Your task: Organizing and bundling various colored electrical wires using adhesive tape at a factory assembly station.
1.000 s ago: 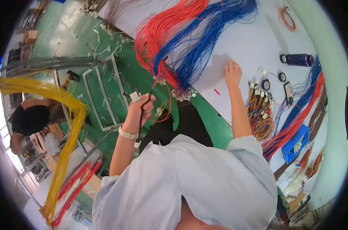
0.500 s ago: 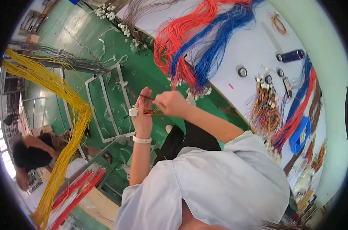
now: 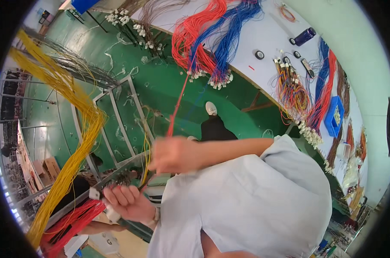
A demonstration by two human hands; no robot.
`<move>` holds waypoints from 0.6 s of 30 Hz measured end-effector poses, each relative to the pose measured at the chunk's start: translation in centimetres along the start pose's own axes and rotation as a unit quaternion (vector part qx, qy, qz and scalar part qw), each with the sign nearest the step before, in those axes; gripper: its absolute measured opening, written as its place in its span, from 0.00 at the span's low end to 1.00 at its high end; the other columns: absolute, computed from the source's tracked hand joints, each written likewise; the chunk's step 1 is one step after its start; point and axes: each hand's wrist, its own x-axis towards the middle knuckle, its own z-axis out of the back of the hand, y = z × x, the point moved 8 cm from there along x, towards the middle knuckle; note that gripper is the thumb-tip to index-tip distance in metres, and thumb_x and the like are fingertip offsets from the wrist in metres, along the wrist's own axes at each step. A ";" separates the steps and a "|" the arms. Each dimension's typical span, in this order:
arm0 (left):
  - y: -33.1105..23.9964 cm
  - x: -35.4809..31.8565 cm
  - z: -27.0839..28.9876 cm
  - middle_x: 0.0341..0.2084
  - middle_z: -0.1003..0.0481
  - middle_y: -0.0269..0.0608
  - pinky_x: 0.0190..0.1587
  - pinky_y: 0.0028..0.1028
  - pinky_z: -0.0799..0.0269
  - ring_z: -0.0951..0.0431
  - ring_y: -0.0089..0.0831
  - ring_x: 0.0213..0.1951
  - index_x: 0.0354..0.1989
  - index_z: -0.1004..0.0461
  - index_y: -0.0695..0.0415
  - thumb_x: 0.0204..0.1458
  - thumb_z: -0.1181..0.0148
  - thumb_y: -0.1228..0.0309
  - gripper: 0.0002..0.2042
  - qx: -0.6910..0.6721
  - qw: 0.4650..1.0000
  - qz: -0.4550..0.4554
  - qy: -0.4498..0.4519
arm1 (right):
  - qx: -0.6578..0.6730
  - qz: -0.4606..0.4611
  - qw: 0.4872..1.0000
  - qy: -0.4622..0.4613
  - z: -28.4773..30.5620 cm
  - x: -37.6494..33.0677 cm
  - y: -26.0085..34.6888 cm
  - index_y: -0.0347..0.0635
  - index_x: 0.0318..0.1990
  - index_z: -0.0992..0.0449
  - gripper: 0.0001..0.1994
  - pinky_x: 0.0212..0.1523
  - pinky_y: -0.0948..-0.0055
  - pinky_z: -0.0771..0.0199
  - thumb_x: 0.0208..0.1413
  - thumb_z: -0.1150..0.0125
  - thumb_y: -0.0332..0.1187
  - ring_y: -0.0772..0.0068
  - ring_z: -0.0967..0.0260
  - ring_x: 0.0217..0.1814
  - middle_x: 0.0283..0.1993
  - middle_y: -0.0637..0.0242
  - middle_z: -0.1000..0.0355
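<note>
My left hand [image 3: 128,203] is closed at the lower left, fingers curled round a wire harness. A white connector [image 3: 94,193] sticks out past its knuckles. Just above and to the right, my right hand [image 3: 175,155] is smeared by motion but looks closed on wires. A taut strand of red wires [image 3: 177,107] runs from it up toward the table edge. Yellow wires [image 3: 148,146] rise in a loop beside it, and a short length of wire spans the gap between both hands. What lies inside the fingers is hidden.
Yellow wires [image 3: 83,142] hang over a metal frame [image 3: 134,94] at left, with red wires [image 3: 76,221] below. A person's forearm [image 3: 102,227] shows there. The white table [image 3: 263,36] carries red wires [image 3: 197,30], blue wires [image 3: 238,32], finished harnesses [image 3: 293,86] and a blue bin [image 3: 333,116].
Both hands have moved down and to the left. My left hand has gone from a raised, mostly straight palm to curled fingers. A red strand now stretches between my right hand and the table.
</note>
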 end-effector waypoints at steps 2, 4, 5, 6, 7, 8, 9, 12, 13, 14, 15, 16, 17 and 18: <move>-1.9 -3.1 1.3 0.12 0.54 0.23 0.21 0.24 0.54 0.55 0.18 0.15 0.26 0.46 0.52 0.65 0.61 0.58 0.16 0.108 0.994 -0.019 -0.010 | -0.191 -0.088 0.976 -0.056 4.6 0.3 -7.2 0.33 0.41 0.28 0.15 0.42 0.61 0.31 0.54 0.43 0.37 0.51 0.34 0.40 0.35 0.55 0.32; 0.7 -6.0 3.2 0.12 0.49 0.25 0.24 0.24 0.50 0.52 0.20 0.16 0.27 0.43 0.52 0.64 0.57 0.59 0.14 0.051 0.993 0.106 -0.011 | -0.158 -0.589 0.769 -0.193 9.9 -9.0 -25.7 0.31 0.44 0.29 0.22 0.56 0.59 0.41 0.56 0.45 0.45 0.53 0.39 0.57 0.51 0.49 0.33; 0.4 -11.7 11.4 0.13 0.44 0.29 0.25 0.26 0.48 0.48 0.23 0.16 0.30 0.41 0.53 0.63 0.54 0.62 0.11 0.056 0.890 0.121 -0.436 | 0.181 -0.556 0.736 -0.342 9.7 -13.1 -35.2 0.35 0.44 0.28 0.19 0.55 0.56 0.39 0.57 0.46 0.45 0.57 0.36 0.57 0.52 0.53 0.30; 0.3 -13.9 12.8 0.12 0.48 0.26 0.23 0.26 0.51 0.50 0.22 0.16 0.26 0.41 0.51 0.63 0.55 0.59 0.14 0.172 0.920 0.161 -0.315 | 0.289 -0.646 0.577 -0.408 8.3 -12.7 -35.2 0.39 0.41 0.27 0.13 0.53 0.50 0.36 0.57 0.46 0.40 0.57 0.32 0.50 0.45 0.57 0.26; 1.7 -12.4 11.1 0.11 0.51 0.24 0.21 0.26 0.53 0.52 0.21 0.15 0.23 0.42 0.50 0.62 0.56 0.55 0.17 0.270 0.927 0.234 -0.110 | 0.486 -0.520 0.489 -0.505 13.5 -18.5 -44.3 0.41 0.38 0.27 0.10 0.49 0.44 0.32 0.56 0.47 0.38 0.53 0.29 0.44 0.39 0.57 0.25; 1.1 -13.3 11.4 0.11 0.51 0.24 0.21 0.26 0.53 0.52 0.21 0.15 0.23 0.42 0.50 0.62 0.56 0.55 0.17 0.275 0.924 0.223 -0.146 | 0.307 -0.633 0.511 -0.494 12.3 -19.8 -44.2 0.41 0.38 0.27 0.10 0.41 0.46 0.28 0.56 0.48 0.37 0.53 0.28 0.38 0.37 0.59 0.25; 1.2 -13.3 8.2 0.10 0.48 0.26 0.19 0.27 0.53 0.49 0.23 0.13 0.20 0.42 0.51 0.62 0.55 0.54 0.20 0.182 0.945 0.267 -0.042 | 0.200 -0.669 0.543 -0.467 13.4 -20.5 -44.6 0.41 0.37 0.27 0.09 0.37 0.48 0.27 0.55 0.48 0.36 0.54 0.28 0.35 0.36 0.57 0.25; -0.4 -11.3 3.4 0.07 0.43 0.28 0.13 0.31 0.55 0.47 0.25 0.08 0.14 0.43 0.51 0.61 0.54 0.54 0.23 0.045 0.934 0.307 0.178 | -0.157 -0.644 0.682 -0.309 28.8 -26.3 -46.8 0.43 0.35 0.24 0.08 0.32 0.55 0.26 0.52 0.45 0.34 0.57 0.26 0.31 0.33 0.57 0.24; -0.9 -10.8 -0.7 0.07 0.42 0.29 0.12 0.31 0.54 0.46 0.24 0.08 0.15 0.40 0.52 0.61 0.55 0.57 0.22 -0.081 0.840 0.392 0.368 | -0.388 -0.562 0.719 -0.133 34.7 -24.7 -46.4 0.45 0.35 0.20 0.08 0.31 0.58 0.26 0.49 0.43 0.33 0.59 0.25 0.31 0.33 0.58 0.23; -0.5 -11.4 -1.3 0.06 0.40 0.30 0.11 0.32 0.54 0.46 0.23 0.08 0.15 0.38 0.53 0.61 0.55 0.59 0.20 -0.183 0.758 0.456 0.428 | -0.358 -0.575 0.730 -0.089 27.1 -26.5 -47.1 0.45 0.35 0.20 0.08 0.31 0.58 0.26 0.49 0.43 0.33 0.59 0.25 0.31 0.33 0.58 0.23; -1.3 -10.5 4.2 0.12 0.39 0.28 0.14 0.27 0.52 0.47 0.20 0.11 0.19 0.39 0.51 0.61 0.56 0.62 0.16 -0.189 0.892 0.307 0.272 | -0.167 -0.619 0.657 -0.396 21.8 -25.4 -44.9 0.49 0.28 0.18 0.09 0.35 0.59 0.27 0.46 0.45 0.38 0.60 0.24 0.30 0.30 0.56 0.23; -4.3 -13.4 10.7 0.17 0.39 0.26 0.17 0.22 0.50 0.48 0.17 0.14 0.23 0.39 0.50 0.62 0.57 0.65 0.13 -0.165 0.977 0.103 0.082 | -0.378 -0.451 0.804 -0.083 12.5 -16.1 -36.7 0.50 0.28 0.17 0.10 0.36 0.60 0.27 0.46 0.46 0.37 0.58 0.24 0.31 0.27 0.56 0.24; -2.2 -10.8 11.7 0.18 0.39 0.26 0.16 0.20 0.50 0.48 0.16 0.14 0.27 0.36 0.52 0.62 0.59 0.68 0.10 -0.094 0.986 0.139 -0.025 | -0.402 -0.372 0.833 -0.077 12.9 -13.8 -28.5 0.48 0.29 0.18 0.12 0.36 0.59 0.28 0.48 0.49 0.35 0.55 0.25 0.30 0.27 0.55 0.24; 0.0 -8.6 12.1 0.19 0.38 0.26 0.16 0.18 0.51 0.49 0.15 0.14 0.31 0.33 0.53 0.62 0.61 0.70 0.10 -0.018 0.978 0.158 -0.136 | -0.220 -0.385 0.873 -0.202 12.5 -13.4 -22.8 0.43 0.26 0.19 0.14 0.38 0.59 0.28 0.51 0.53 0.34 0.53 0.26 0.32 0.26 0.54 0.25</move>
